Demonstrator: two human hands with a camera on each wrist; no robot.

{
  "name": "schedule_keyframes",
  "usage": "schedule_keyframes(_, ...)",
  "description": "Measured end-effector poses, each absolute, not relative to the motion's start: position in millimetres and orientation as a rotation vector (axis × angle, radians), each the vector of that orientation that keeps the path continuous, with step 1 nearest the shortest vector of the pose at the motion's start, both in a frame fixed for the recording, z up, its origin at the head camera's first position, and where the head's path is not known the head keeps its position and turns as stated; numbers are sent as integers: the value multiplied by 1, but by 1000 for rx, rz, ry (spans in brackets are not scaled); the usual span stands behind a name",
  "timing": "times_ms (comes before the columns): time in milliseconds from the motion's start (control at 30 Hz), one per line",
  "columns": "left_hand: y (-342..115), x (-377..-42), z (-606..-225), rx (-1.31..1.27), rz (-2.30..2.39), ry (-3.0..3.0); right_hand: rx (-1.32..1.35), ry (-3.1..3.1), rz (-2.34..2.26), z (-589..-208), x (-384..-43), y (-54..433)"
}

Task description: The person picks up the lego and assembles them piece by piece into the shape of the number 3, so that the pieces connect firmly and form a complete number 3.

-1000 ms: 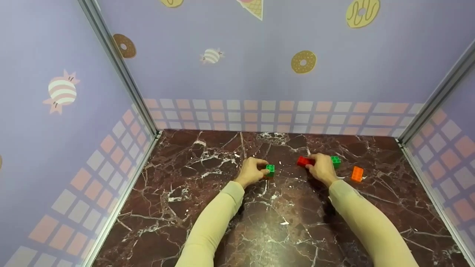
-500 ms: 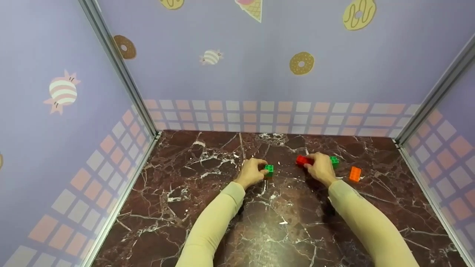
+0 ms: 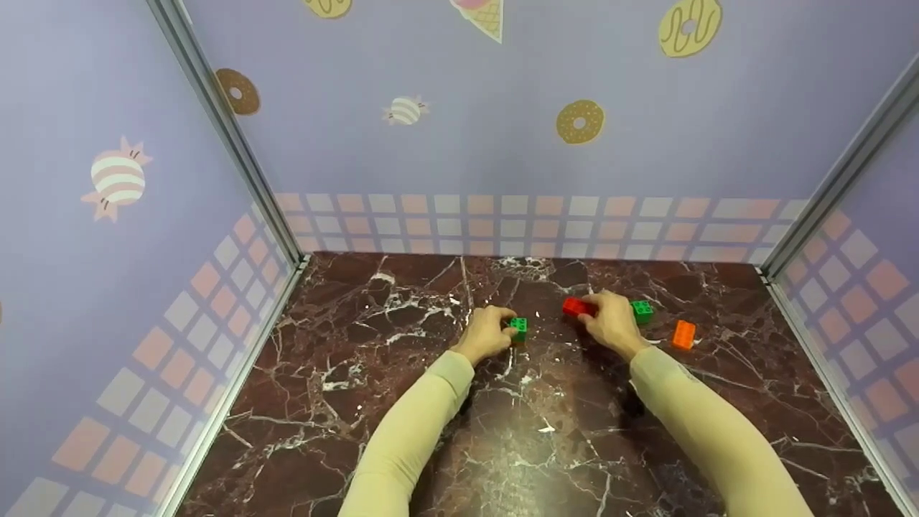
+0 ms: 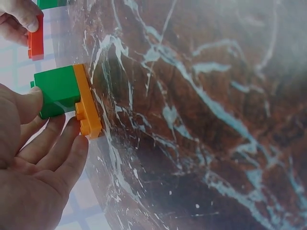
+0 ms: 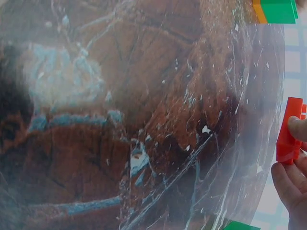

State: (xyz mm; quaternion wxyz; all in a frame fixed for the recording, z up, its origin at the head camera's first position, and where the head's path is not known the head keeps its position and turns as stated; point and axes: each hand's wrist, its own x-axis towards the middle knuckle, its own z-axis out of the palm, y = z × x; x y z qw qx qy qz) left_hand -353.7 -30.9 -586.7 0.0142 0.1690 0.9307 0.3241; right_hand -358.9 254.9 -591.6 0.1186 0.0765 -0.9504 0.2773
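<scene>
In the head view my left hand is at mid-table, beside a green building brick. The left wrist view shows that green brick stacked on one end of a longer orange brick, whose other studs are bare. My left thumb presses the green brick's studded top, while the fingers reach round below to the stack's side. To the right, my right hand pinches a red brick between thumb and fingers. The right wrist view has this red brick raised against the pale wall.
Right of my right hand, another green brick lies on the dark marbled tabletop. A second orange brick lies nearer the right side. Purple patterned walls enclose the back and both sides.
My right hand has shifted slightly left and away with the red brick, leaving more of the loose green brick visible. The left hand stays at the stack. The head view has drifted slightly.
</scene>
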Motion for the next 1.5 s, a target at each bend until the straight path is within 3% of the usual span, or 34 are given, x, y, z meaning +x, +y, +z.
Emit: schedule_keyframes(1500, -33, -355, -584, 660, 1125, 2956, 412, -2775, 796, -567, -349, 210)
